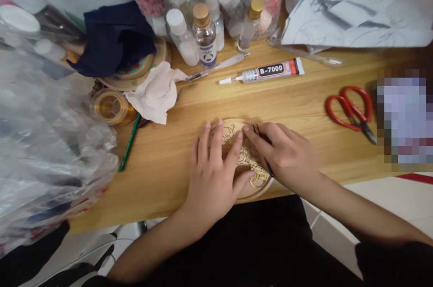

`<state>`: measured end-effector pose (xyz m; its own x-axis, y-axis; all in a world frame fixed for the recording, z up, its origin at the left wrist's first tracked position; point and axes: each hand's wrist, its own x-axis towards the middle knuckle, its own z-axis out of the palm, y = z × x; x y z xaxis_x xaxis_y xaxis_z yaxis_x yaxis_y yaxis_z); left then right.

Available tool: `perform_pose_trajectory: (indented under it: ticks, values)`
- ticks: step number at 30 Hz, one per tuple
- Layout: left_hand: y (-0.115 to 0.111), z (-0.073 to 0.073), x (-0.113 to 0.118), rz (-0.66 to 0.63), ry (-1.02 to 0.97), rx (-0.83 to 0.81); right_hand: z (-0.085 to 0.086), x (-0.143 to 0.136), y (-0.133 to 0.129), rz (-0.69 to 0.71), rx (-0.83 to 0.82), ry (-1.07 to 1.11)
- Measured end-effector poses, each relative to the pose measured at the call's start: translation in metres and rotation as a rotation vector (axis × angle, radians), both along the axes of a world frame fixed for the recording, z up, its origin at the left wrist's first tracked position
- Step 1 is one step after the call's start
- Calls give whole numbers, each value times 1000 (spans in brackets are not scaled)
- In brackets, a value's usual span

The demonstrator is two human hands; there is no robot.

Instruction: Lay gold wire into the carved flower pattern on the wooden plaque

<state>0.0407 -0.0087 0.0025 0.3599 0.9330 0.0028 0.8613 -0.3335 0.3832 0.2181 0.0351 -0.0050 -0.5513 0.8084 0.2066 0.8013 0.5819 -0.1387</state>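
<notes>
A round wooden board point(252, 196) lies at the table's front edge, with curled gold wire shapes point(259, 176) on it. My left hand point(214, 169) rests across the board's left side, its fingers spread and lying over part of the wirework. On the right side, my right hand point(291, 154) is closed around dark tweezers point(267, 165), whose thin tips point away from me. The right index fingertip presses near the far part of the wire pattern, close to my left index finger. Both hands hide much of the board.
Farther back lie a B-7000 glue tube point(272, 70) and a pen-like tool point(225, 66). Bottles point(204, 36) stand behind them. Red-handled pliers point(353, 108) lie right. Leftward are a wire spool point(110, 106), crumpled cloth point(157, 90), green pencil point(130, 142) and plastic bags point(50, 142).
</notes>
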Motion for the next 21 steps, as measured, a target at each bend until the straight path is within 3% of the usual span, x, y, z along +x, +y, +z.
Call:
perform_pose_trajectory:
  ticks: [7, 13, 21]
  values:
    - [20, 5, -23, -155, 51, 57, 0, 0, 0, 3, 69, -7]
    - [30, -2, -26, -351, 108, 151, 2, -1, 1, 42, 192, -48]
    - [40, -7, -31, -425, 64, 227, -1, 1, 1, 25, 181, -33]
